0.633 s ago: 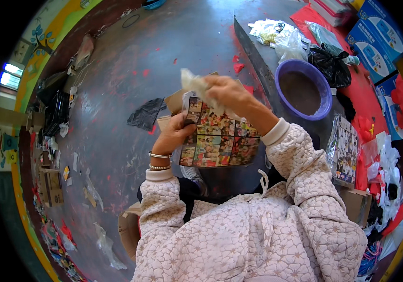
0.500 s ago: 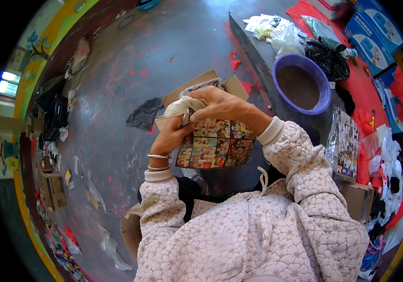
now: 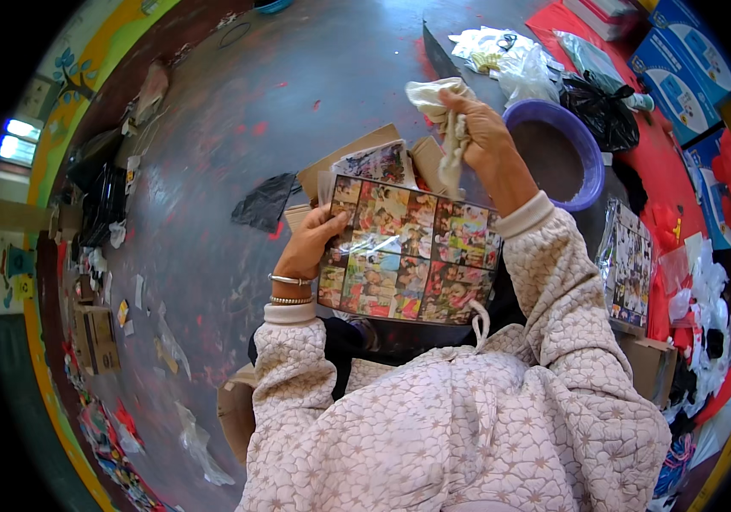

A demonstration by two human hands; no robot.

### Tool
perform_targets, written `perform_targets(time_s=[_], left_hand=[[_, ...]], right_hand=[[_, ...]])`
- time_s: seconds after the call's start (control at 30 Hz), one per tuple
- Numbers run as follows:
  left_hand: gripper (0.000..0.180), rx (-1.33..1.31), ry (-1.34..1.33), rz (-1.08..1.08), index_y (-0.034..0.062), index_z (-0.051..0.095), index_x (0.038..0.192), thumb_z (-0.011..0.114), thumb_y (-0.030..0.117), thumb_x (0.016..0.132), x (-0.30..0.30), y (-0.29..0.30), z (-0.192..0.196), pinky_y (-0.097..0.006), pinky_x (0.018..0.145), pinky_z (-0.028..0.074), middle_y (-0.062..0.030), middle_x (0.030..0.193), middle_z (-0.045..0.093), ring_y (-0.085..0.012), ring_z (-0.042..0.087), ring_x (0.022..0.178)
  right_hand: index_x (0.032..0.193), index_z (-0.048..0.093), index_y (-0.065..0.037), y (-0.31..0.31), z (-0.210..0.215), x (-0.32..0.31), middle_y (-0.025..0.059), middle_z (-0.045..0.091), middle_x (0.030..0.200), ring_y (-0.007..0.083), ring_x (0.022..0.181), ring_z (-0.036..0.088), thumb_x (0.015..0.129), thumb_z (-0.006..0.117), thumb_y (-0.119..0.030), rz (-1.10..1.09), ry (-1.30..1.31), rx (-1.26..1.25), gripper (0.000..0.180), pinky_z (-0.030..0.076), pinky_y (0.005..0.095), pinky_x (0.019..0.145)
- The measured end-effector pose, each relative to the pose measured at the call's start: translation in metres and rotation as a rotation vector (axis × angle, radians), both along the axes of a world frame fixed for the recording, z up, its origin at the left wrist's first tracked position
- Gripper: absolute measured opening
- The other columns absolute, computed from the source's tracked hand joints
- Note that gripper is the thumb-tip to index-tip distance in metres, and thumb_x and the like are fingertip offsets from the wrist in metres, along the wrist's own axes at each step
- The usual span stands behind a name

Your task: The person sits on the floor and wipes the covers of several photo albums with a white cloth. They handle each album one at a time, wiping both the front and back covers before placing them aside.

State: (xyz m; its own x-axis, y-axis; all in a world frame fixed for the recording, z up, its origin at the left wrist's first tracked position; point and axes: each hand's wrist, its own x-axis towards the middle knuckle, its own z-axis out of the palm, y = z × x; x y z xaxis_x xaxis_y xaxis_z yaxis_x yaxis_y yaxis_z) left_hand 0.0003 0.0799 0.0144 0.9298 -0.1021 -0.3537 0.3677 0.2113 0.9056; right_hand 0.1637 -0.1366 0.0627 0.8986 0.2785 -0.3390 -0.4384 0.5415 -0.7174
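Observation:
My left hand [image 3: 307, 245], with bracelets at the wrist, grips the left edge of a flat rectangular panel [image 3: 395, 277] covered in small colour photos. Its glossy face catches the light, and the panel lies tilted above my lap. Up and to the right, my right hand [image 3: 492, 141] is closed on a crumpled off-white cloth [image 3: 435, 96], which dangles past the panel's far edge. Just beyond the panel stands an open cardboard box [image 3: 344, 158] with raised flaps. Another picture-covered item [image 3: 381, 164] shows inside it.
A purple basin [image 3: 594, 177] stands right of my right hand. Plastic bags [image 3: 523, 72], a black bag [image 3: 597, 111] and blue cartons [image 3: 681, 94] lie farther right. A wrapped photo panel [image 3: 626, 269] rests by my right elbow. Black plastic [image 3: 261, 203] lies left of the box.
My right hand has swung away up and to the right with the cloth, which was at the panel's upper left corner by my left hand. More of the panel's face now shows.

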Motion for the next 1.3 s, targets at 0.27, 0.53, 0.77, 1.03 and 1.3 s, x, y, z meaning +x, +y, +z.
perform_targets(time_s=[0.27, 0.53, 0.77, 1.03, 1.3], left_hand=[[0.041, 0.226, -0.334, 0.069, 0.0020, 0.040, 0.121, 0.052, 0.005, 0.083, 0.001, -0.012, -0.007, -0.028, 0.084, 0.043, -0.0061, 0.107, 0.055, -0.0143, 0.051, 0.099], [0.053, -0.032, -0.300, 0.012, 0.0030, 0.031, 0.131, 0.047, -0.001, 0.081, -0.007, -0.016, 0.024, -0.028, 0.090, 0.038, -0.0066, 0.121, 0.047, -0.0151, 0.048, 0.106], [0.048, -0.295, -0.302, 0.302, 0.0025, 0.034, 0.128, 0.046, 0.000, 0.081, -0.013, 0.001, 0.027, -0.032, 0.087, 0.043, -0.0106, 0.121, 0.048, -0.0195, 0.050, 0.105], [0.045, -0.289, -0.339, 0.400, 0.0018, 0.036, 0.125, 0.044, -0.001, 0.081, -0.019, 0.015, 0.016, -0.030, 0.077, 0.049, -0.0109, 0.116, 0.051, -0.0192, 0.055, 0.097], [0.045, -0.208, -0.295, 0.311, 0.0009, 0.031, 0.129, 0.042, 0.003, 0.086, -0.018, 0.010, 0.016, -0.030, 0.091, 0.039, -0.0092, 0.124, 0.045, -0.0179, 0.047, 0.109]], right_hand=[[0.102, 0.056, -0.008, 0.050, -0.028, -0.101, 0.0101, 0.056, 0.110, 0.0288, 0.107, 0.049, 0.073, 0.055, -0.003, 0.169, -1.628, -0.808, 0.029, 0.036, 0.0389, 0.092], [0.095, 0.058, -0.003, 0.011, -0.054, -0.014, 0.0123, 0.060, 0.083, 0.0249, 0.076, 0.058, 0.080, 0.047, -0.009, 0.061, -0.987, -0.901, 0.020, 0.045, 0.0359, 0.068], [0.086, 0.056, -0.006, -0.065, -0.018, 0.021, 0.0056, 0.056, 0.066, 0.0158, 0.054, 0.054, 0.087, 0.046, -0.022, -0.223, -0.168, -0.332, 0.019, 0.043, 0.0277, 0.048], [0.094, 0.055, -0.002, -0.062, -0.026, 0.011, 0.0104, 0.062, 0.082, 0.0188, 0.068, 0.061, 0.083, 0.048, -0.049, 0.291, 0.102, 0.228, 0.049, 0.052, 0.0313, 0.062], [0.099, 0.056, 0.001, -0.047, -0.013, -0.009, 0.0125, 0.062, 0.088, 0.0192, 0.075, 0.062, 0.075, 0.065, -0.018, 0.539, -0.110, -0.135, 0.033, 0.052, 0.0321, 0.067]])
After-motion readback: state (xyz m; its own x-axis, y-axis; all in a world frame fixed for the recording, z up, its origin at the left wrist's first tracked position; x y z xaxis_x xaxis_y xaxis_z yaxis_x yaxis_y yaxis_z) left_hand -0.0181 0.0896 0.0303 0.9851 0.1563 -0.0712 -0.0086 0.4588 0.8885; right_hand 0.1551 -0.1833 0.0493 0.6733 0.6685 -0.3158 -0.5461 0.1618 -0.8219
